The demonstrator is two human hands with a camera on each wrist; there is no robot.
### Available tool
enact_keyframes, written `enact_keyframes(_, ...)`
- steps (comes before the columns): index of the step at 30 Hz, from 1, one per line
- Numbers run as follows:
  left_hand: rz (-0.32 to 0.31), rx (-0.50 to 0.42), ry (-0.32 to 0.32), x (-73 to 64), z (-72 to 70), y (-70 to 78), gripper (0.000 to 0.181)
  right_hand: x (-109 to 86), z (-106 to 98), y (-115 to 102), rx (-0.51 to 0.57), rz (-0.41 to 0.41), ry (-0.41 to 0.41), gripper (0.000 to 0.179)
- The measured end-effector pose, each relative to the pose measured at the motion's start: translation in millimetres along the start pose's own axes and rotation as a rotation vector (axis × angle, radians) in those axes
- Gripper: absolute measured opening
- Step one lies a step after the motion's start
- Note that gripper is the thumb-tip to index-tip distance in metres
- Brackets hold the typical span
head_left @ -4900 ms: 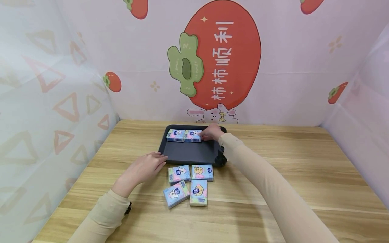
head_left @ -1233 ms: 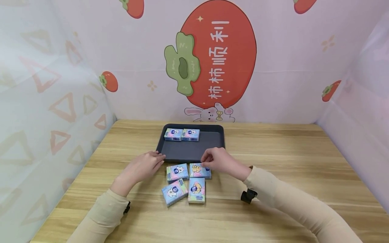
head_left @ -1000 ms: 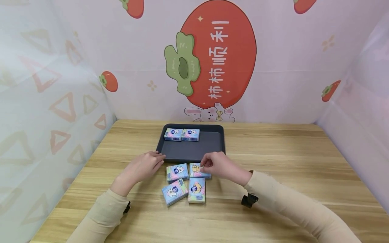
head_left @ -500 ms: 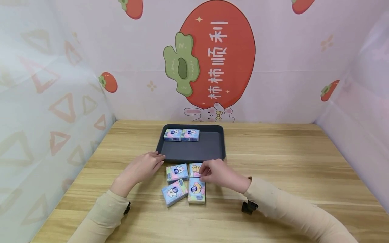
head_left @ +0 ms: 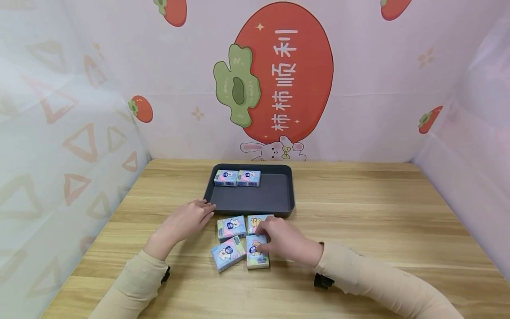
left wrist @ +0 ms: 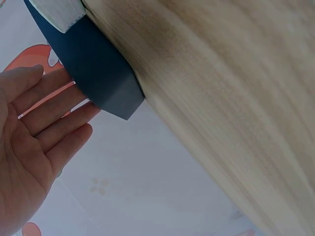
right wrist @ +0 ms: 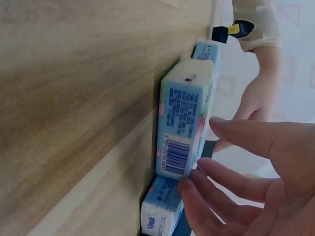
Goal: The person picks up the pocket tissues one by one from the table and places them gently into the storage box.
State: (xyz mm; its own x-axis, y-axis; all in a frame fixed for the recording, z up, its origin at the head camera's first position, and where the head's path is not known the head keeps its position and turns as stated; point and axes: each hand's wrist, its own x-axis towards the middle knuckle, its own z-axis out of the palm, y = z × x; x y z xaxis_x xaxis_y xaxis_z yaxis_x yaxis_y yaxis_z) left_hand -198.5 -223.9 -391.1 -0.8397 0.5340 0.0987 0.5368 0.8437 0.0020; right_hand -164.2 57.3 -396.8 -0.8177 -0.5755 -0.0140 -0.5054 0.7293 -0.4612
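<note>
My left hand point(head_left: 185, 223) rests its fingertips on the left front corner of the dark tray point(head_left: 255, 201); in the left wrist view its fingers are nearly straight against the tray wall point(left wrist: 106, 73). My right hand point(head_left: 288, 241) is over the front right tissue pack point(head_left: 255, 261), thumb and fingers spread and loosely bent. In the right wrist view the fingertips are at the edge of that pack point(right wrist: 179, 118); I cannot tell whether they touch it. Beside it lie the back right tissue pack point(head_left: 253, 223), the back left one point(head_left: 231, 228) and a slanted front left one point(head_left: 228, 253).
Two more tissue packs point(head_left: 225, 177) lie side by side in the tray's back left corner. All stand on a wooden table point(head_left: 358, 212), with a printed cloth wall point(head_left: 179, 66) behind and at the sides. A black strap device point(head_left: 322, 281) is on the right wrist.
My right hand has left the packs inside the tray and come toward me, over the back right pack and then the front right one. The left hand and the packs stay put.
</note>
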Motion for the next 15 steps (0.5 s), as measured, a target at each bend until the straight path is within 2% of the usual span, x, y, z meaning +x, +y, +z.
enact_keyframes(6, 0.008, 0.009, 0.010, 0.3, 1.4, -0.8, 0.029, -5.1, 0.8, -5.6, -0.092, -0.006, -0.018, 0.045)
enact_keyframes(15, 0.007, 0.006, 0.011, 0.2, 1.4, -1.0, 0.029, -5.8, 0.1, -9.8, -0.167, -0.006, -0.062, 0.058)
